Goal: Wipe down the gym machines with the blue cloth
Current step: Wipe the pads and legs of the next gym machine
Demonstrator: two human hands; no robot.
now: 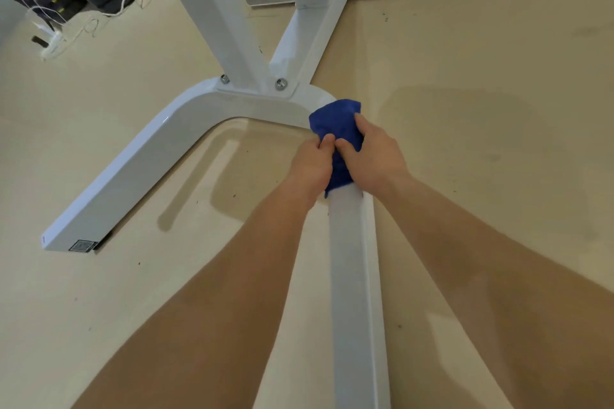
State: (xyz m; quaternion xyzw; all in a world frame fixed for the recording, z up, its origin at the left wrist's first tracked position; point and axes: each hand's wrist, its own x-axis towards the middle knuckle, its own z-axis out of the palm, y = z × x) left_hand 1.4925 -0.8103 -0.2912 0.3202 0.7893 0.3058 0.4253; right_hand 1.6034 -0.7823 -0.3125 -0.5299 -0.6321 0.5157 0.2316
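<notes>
Wiping at present the near white leg [354, 276] of the machine base [252, 100], with the blue cloth [334, 119] wrapped over it just by the curved corner and clamped from both sides by the left hand [312, 166] and the right hand [377, 156], thumbs nearly meeting on top. Next, probably, sliding the wrapped cloth along the bar with even pressure, keeping both grips closed around the fabric, then going on to the far leg [126, 176] and the upright posts [216, 10].

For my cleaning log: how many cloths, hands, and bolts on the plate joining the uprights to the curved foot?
Cloths: 1, blue cloth
Hands: 2, left hand, right hand
Bolts: 2, base-plate bolts
Total: 5
</notes>
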